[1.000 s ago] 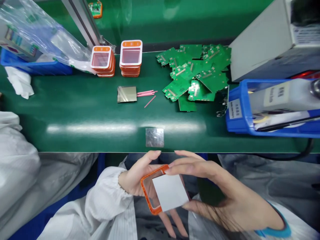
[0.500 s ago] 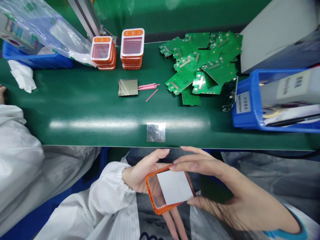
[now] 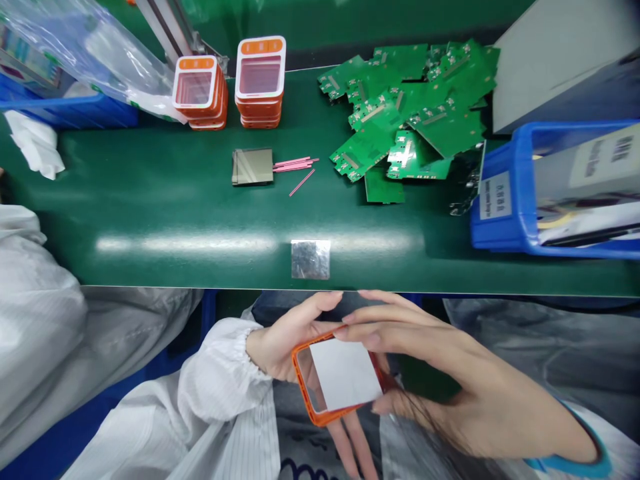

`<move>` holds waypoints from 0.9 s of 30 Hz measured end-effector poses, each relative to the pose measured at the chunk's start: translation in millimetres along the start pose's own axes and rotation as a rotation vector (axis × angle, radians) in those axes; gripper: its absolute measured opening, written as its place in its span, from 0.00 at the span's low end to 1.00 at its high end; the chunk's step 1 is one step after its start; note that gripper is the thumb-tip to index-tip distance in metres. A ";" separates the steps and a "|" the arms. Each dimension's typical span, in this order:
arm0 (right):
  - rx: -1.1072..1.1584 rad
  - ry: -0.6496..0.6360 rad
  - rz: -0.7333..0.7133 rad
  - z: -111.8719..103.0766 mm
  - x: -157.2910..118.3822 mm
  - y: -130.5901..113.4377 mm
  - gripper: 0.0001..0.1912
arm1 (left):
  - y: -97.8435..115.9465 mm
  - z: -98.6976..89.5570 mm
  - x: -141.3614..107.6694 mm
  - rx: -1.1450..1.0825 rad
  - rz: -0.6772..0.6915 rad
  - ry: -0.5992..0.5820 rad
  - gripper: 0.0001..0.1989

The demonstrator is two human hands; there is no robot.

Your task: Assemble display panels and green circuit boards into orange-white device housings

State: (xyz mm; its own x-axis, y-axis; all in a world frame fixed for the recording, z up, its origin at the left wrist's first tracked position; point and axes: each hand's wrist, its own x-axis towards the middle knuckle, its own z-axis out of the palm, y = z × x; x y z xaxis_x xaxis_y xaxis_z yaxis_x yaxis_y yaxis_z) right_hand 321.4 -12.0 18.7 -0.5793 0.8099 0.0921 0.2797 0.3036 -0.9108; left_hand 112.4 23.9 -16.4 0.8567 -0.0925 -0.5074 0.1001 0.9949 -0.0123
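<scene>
Below the table edge, my left hand (image 3: 283,343) supports an orange-rimmed plastic casing (image 3: 320,419) from underneath, its lower fingers stretched out beyond it. A clear window shows at the casing's left end. Over the rest of the casing lies a flat white square sheet (image 3: 345,375), slightly tilted. My right hand (image 3: 450,367) grips this sheet by opposite edges, fingertips at the top and thumb at the lower right corner. Nearest to both hands on the table is a shiny silvery square (image 3: 311,260).
Stacked orange-and-white casings (image 3: 260,80) stand at the back. Dark glassy panels (image 3: 253,167) lie beside pink strips (image 3: 295,164). Green circuit boards (image 3: 400,120) are heaped right of centre, near a blue bin (image 3: 500,193). Another person's white sleeve (image 3: 35,300) is at far left.
The white sheet has shifted slightly left over the casing, with my right fingertips moving along. My left hand keeps its hold. The view has tipped a little, so table items appear higher.
</scene>
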 end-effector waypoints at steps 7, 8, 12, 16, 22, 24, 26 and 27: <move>0.020 -0.006 0.022 -1.2 -2.5 1.6 0.32 | 2.9 4.6 0.3 0.006 -0.027 0.001 0.36; 0.027 -0.005 0.023 -1.9 -2.2 1.6 0.32 | 2.9 4.7 0.3 0.005 -0.030 -0.003 0.35; 0.050 -0.016 0.042 -3.9 -1.8 2.7 0.30 | 3.4 4.6 -0.2 -0.034 -0.020 -0.043 0.31; 0.052 -0.051 0.050 -3.0 -2.7 4.5 0.29 | 3.7 3.0 0.1 -0.058 -0.036 -0.034 0.29; 0.050 -0.056 0.032 0.7 -0.8 3.9 0.28 | 2.8 2.2 2.3 0.027 -0.047 0.069 0.35; 0.041 -0.058 0.026 1.8 0.4 3.0 0.28 | 3.7 4.6 2.2 0.051 -0.054 0.071 0.37; 0.029 -0.053 0.014 2.8 1.4 2.0 0.27 | 4.9 7.7 2.0 0.039 -0.050 0.064 0.36; 0.026 -0.049 0.009 3.3 1.9 1.5 0.27 | 5.3 9.2 2.0 0.027 -0.046 0.057 0.35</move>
State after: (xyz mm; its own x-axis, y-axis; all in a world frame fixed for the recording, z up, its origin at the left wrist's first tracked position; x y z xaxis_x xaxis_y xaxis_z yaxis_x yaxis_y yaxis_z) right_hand 318.1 -11.7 16.2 -0.6140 0.7867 0.0645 0.2658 0.2830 -0.9215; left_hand 119.2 28.6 -9.6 0.8209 -0.1349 -0.5549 0.1529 0.9881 -0.0140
